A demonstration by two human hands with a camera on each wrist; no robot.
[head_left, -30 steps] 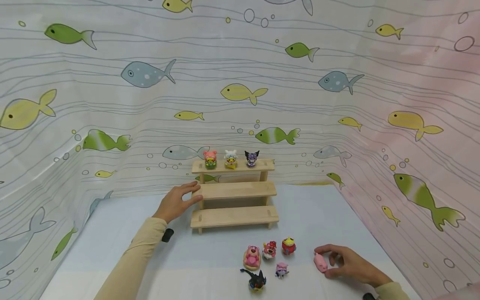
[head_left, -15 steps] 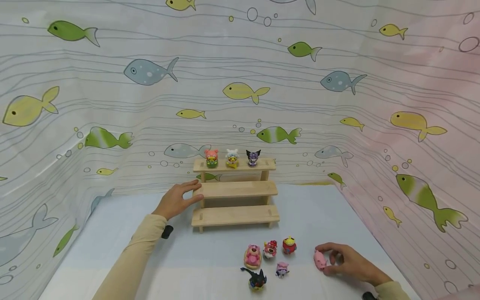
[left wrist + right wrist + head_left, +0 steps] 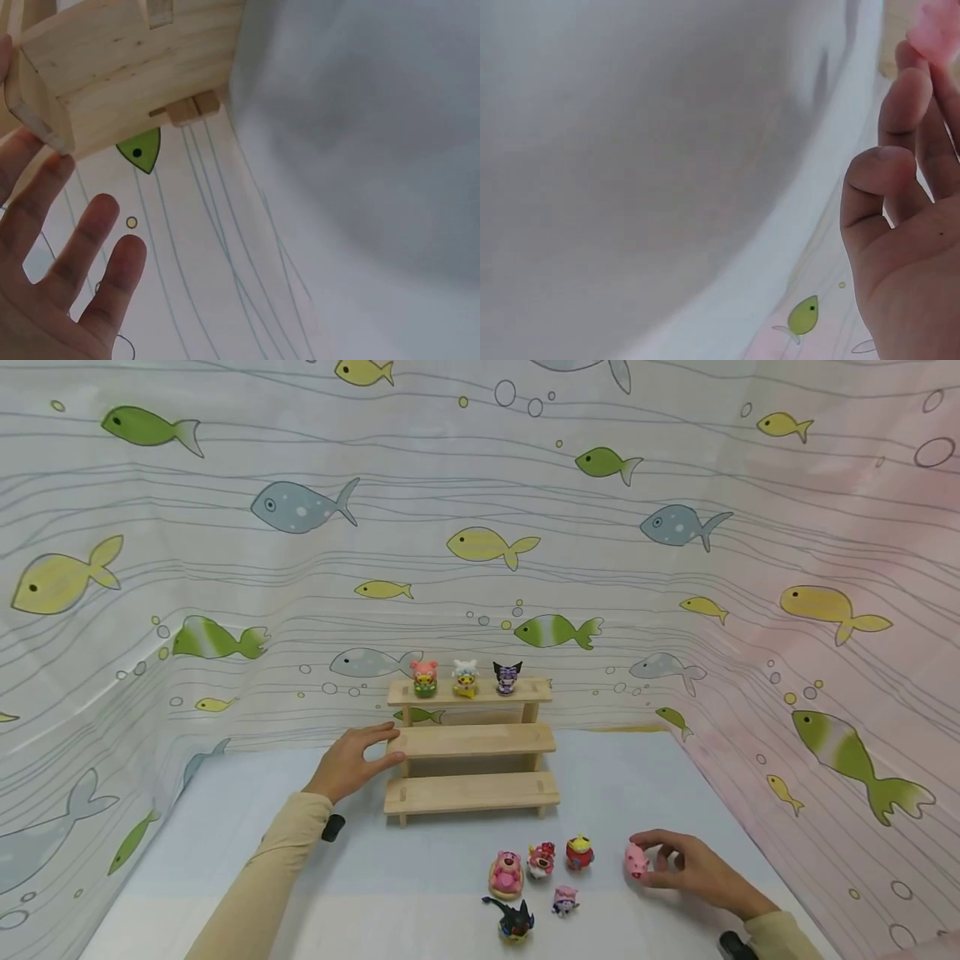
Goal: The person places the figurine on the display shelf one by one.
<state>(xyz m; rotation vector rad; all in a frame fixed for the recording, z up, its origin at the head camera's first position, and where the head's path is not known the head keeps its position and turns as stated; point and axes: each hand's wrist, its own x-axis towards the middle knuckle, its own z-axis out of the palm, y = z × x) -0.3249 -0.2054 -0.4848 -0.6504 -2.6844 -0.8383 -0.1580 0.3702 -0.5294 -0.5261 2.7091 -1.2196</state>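
My left hand (image 3: 352,764) grips the left end of the middle tier of a three-tier wooden display stand (image 3: 472,741), thumb at the front edge and index finger behind. Its other fingers stretch out straight beside the board in the left wrist view. Between the thumb and fingertips of my right hand (image 3: 693,870) is a small pink pig-like figurine (image 3: 635,860), pinched at the right of the table. Only part of that figurine (image 3: 936,30) enters the right wrist view, at the top right corner. Whether it touches the table is hard to tell.
Three figurines stand on the top tier: a pink-hooded one (image 3: 424,679), a white-hooded one (image 3: 465,679) and a purple-black one (image 3: 507,678). In front lie a pink bear (image 3: 506,874), a red-and-yellow figurine (image 3: 579,852), a black-tailed one (image 3: 515,922) and others. Fish-print cloth walls surround the table.
My right hand has moved slightly up and away from me with the pink figurine, which has turned more upright. The left hand keeps its place on the stand.
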